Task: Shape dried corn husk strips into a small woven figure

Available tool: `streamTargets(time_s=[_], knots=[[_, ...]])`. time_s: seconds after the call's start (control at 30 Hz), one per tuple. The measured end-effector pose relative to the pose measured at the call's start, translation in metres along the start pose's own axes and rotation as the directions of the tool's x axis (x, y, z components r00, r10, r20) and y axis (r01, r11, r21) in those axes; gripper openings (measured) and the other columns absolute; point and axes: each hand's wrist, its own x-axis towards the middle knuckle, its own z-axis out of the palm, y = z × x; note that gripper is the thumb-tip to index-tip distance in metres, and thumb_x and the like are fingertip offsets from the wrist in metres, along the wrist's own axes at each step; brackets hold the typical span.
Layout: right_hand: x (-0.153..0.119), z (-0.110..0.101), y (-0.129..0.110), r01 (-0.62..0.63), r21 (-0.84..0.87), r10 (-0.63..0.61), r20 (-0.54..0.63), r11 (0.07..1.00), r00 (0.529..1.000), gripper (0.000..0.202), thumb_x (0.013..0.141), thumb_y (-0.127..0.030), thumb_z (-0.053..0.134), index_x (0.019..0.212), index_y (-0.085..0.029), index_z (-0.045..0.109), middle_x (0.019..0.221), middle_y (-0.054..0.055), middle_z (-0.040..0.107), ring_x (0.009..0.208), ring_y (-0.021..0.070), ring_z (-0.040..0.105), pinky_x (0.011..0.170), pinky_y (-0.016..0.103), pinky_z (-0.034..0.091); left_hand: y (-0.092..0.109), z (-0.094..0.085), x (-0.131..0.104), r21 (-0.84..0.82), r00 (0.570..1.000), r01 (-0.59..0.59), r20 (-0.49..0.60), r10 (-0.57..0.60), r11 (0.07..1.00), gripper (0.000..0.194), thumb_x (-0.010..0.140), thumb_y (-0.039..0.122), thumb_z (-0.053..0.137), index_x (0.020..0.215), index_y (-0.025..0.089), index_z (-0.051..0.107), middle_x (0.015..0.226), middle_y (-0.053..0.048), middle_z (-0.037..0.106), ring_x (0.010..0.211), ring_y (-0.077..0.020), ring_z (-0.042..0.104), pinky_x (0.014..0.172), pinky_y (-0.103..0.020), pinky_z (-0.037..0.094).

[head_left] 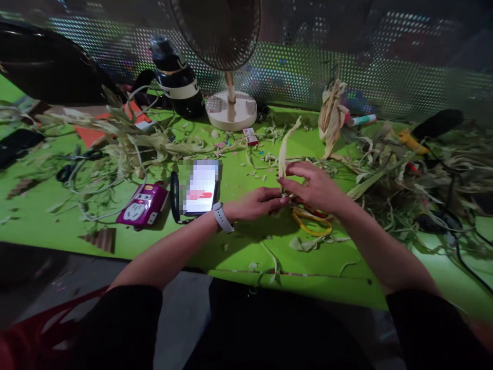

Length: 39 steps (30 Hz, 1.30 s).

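A pale strip of corn husk (284,154) stands upright above the table, its lower end held between my two hands. My left hand (260,202) is closed, thumb and fingers pinching the base of the strip. My right hand (314,186) curls round the strip from the right, with its fingertips pressed on it just above the left fingers. Part of the husk's base is hidden by the fingers. Below my right hand, a yellow loop (314,226) lies on the green table (239,246), partly covered. A bundled dried corn husk piece (331,115) stands behind my right hand.
Husk scraps (385,164) heap on the right, near a yellow-and-black tool (414,141) and cords. On the left are a lit phone (200,190), a purple power strip (143,205), black scissors (77,163) and more husks. A fan (231,110) and a bottle (179,85) stand behind.
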Motion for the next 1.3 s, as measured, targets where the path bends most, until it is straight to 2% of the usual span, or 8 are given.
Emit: streamTargets(time_s=[0.2, 0.37, 0.63, 0.77, 0.93, 1.03, 1.17, 1.3], knots=[[0.000, 0.014, 0.004, -0.370, 0.543, 0.257, 0.275, 0.754, 0.926, 0.032, 0.070, -0.050, 0.074, 0.087, -0.022, 0.076, 0.077, 0.002, 0.073, 0.069, 0.0179, 0.067, 0.065, 0.034, 0.054, 0.003, 0.001, -0.002, -0.186, 0.998, 0.061, 0.014, -0.059, 0.981, 0.042, 0.085, 0.053, 0.054, 0.075, 0.015, 0.068, 0.060, 0.000, 0.050, 0.052, -0.0089, 0.040, 0.050, -0.023, 0.032], [0.004, 0.012, 0.009, -0.502, 0.647, 0.336, 0.373, 0.574, 0.865, 0.030, 0.061, -0.042, 0.083, 0.076, -0.017, 0.077, 0.070, 0.004, 0.072, 0.058, 0.0149, 0.063, 0.053, 0.029, 0.051, 0.004, 0.001, -0.003, -0.103, 0.991, 0.117, 0.073, -0.109, 0.988, 0.044, 0.088, 0.052, 0.052, 0.089, 0.015, 0.074, 0.053, 0.001, 0.047, 0.049, -0.0076, 0.038, 0.046, -0.021, 0.025], [0.004, 0.014, 0.010, -0.495, 0.607, 0.390, 0.308, 0.622, 0.868, 0.026, 0.060, -0.041, 0.084, 0.067, -0.017, 0.075, 0.066, 0.002, 0.070, 0.058, 0.0124, 0.061, 0.064, 0.030, 0.049, 0.005, 0.015, -0.003, -0.245, 0.955, 0.261, 0.209, -0.213, 0.934, 0.038, 0.088, 0.045, 0.056, 0.086, 0.010, 0.071, 0.056, 0.002, 0.053, 0.048, -0.0046, 0.038, 0.046, -0.019, 0.029], [0.006, 0.007, 0.010, -0.436, 0.537, 0.346, 0.265, 0.722, 0.900, 0.034, 0.064, -0.051, 0.079, 0.067, -0.018, 0.074, 0.068, 0.002, 0.070, 0.064, 0.0135, 0.062, 0.071, 0.031, 0.048, -0.001, 0.021, -0.001, -0.335, 0.968, 0.249, 0.125, -0.219, 0.909, 0.038, 0.085, 0.044, 0.061, 0.066, 0.011, 0.062, 0.056, 0.000, 0.058, 0.047, -0.0044, 0.045, 0.046, -0.018, 0.034], [0.008, -0.021, 0.006, -0.339, 0.219, 0.302, 0.183, 0.915, 0.936, 0.057, 0.078, -0.070, 0.054, 0.070, -0.017, 0.073, 0.075, 0.005, 0.071, 0.072, 0.0158, 0.063, 0.072, 0.029, 0.044, -0.012, 0.021, 0.007, -0.573, 0.975, 0.034, -0.161, -0.153, 0.819, 0.033, 0.077, 0.046, 0.070, 0.083, 0.015, 0.063, 0.061, 0.001, 0.063, 0.054, -0.0091, 0.059, 0.054, -0.020, 0.046], [0.006, -0.032, 0.004, -0.193, -0.035, 0.195, 0.246, 0.981, 0.949, 0.048, 0.077, -0.064, 0.060, 0.075, -0.017, 0.072, 0.072, 0.002, 0.068, 0.068, 0.0146, 0.059, 0.065, 0.027, 0.039, -0.012, 0.018, 0.009, -0.634, 0.956, -0.002, -0.229, -0.186, 0.774, 0.034, 0.075, 0.047, 0.072, 0.080, 0.014, 0.063, 0.066, 0.000, 0.064, 0.057, -0.0089, 0.060, 0.056, -0.021, 0.047], [0.005, -0.031, 0.009, 0.016, -0.137, 0.049, 0.459, 0.990, 0.887, 0.038, 0.086, -0.054, 0.056, 0.075, -0.019, 0.067, 0.065, -0.001, 0.060, 0.061, 0.0118, 0.051, 0.058, 0.025, 0.035, -0.010, 0.017, 0.008, -0.619, 0.930, 0.014, -0.280, -0.237, 0.785, 0.032, 0.069, 0.041, 0.078, 0.071, 0.013, 0.063, 0.062, 0.003, 0.059, 0.052, -0.0052, 0.055, 0.052, -0.017, 0.044], [0.009, -0.025, 0.015, 0.234, -0.137, -0.164, 0.394, 0.963, 0.904, 0.037, 0.092, -0.046, 0.049, 0.071, -0.018, 0.063, 0.066, 0.000, 0.054, 0.064, 0.0124, 0.049, 0.061, 0.026, 0.035, -0.010, 0.017, 0.008, -0.594, 0.920, 0.011, -0.308, -0.240, 0.805, 0.029, 0.069, 0.039, 0.076, 0.068, 0.014, 0.062, 0.062, 0.002, 0.061, 0.051, -0.0056, 0.055, 0.050, -0.018, 0.044]])
